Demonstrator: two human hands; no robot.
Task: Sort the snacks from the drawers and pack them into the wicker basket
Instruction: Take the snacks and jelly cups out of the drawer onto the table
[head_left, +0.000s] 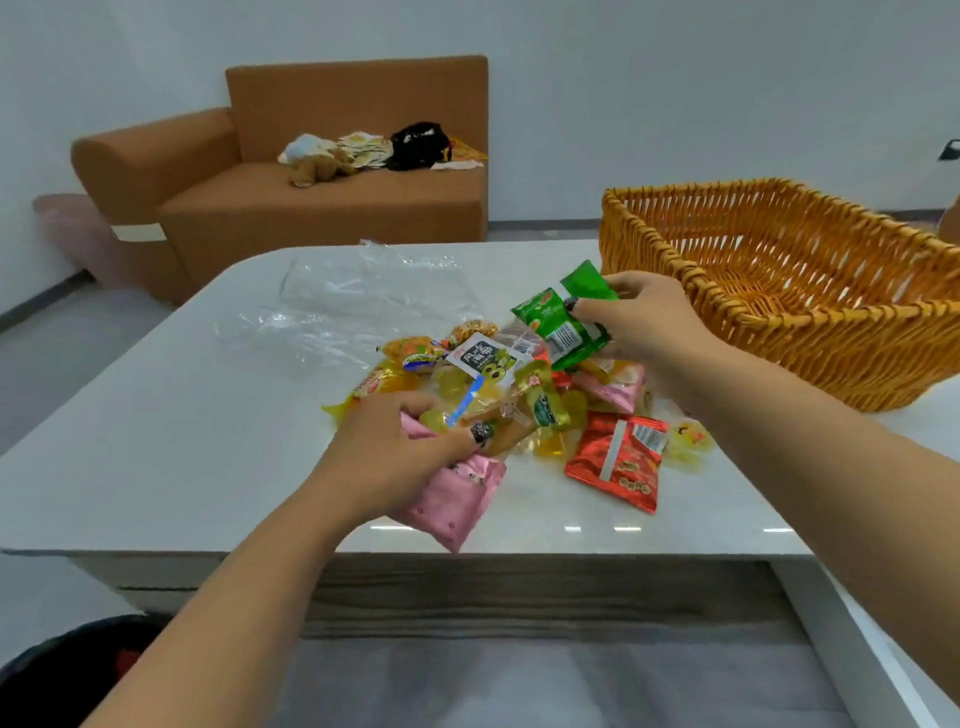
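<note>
The wicker basket sits at the right of the worktop; no snacks show in the part we can see. The snacks lie in a heap in the middle. The right hand pinches green packets beside the basket; the left hand curls its fingers round a pink packet. I think packing has just begun; nearly all is left.

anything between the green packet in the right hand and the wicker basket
Nothing visible. The right hand holds the green packet just beside the wicker basket; only the basket's near rim stands between them, and its inside looks open.
</note>
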